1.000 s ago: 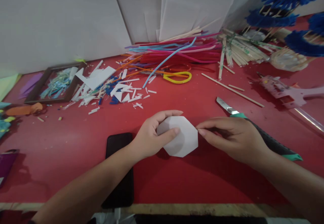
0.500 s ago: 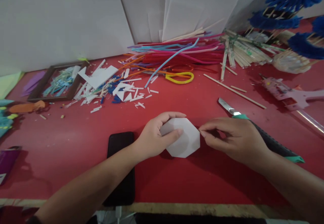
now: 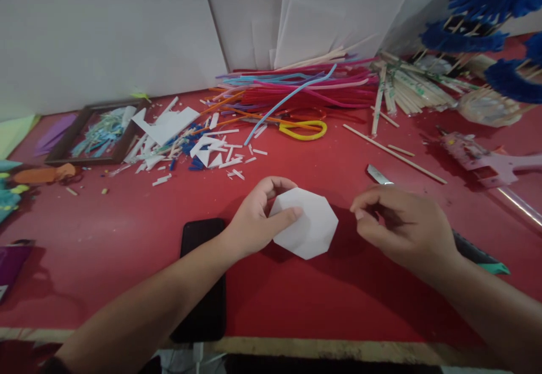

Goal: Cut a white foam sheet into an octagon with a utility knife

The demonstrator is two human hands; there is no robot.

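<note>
A white many-sided piece of card (image 3: 311, 224) is held in my left hand (image 3: 258, 216), the thumb on its upper face and the fingers behind its far edge. To the right of the card, apart from it, is my right hand (image 3: 402, 224), with thumb and forefinger pinched together; whether anything tiny is between them cannot be made out. A utility knife (image 3: 470, 247) with a black and green handle lies partly hidden beneath the right hand, its blade tip showing beyond. Under my left forearm lies a black phone (image 3: 203, 306).
Yellow-handled scissors (image 3: 302, 131) lie before a pile of coloured pipe cleaners (image 3: 296, 89). White paper scraps (image 3: 169, 126) and a brown frame (image 3: 63, 145) are at left. Wooden sticks (image 3: 406, 89), a pink glue gun (image 3: 478, 157) and blue fringed pieces (image 3: 466, 35) are at right.
My right hand has moved right, away from the card's edge. The card has turned in my left hand, and more of its upper part shows.
</note>
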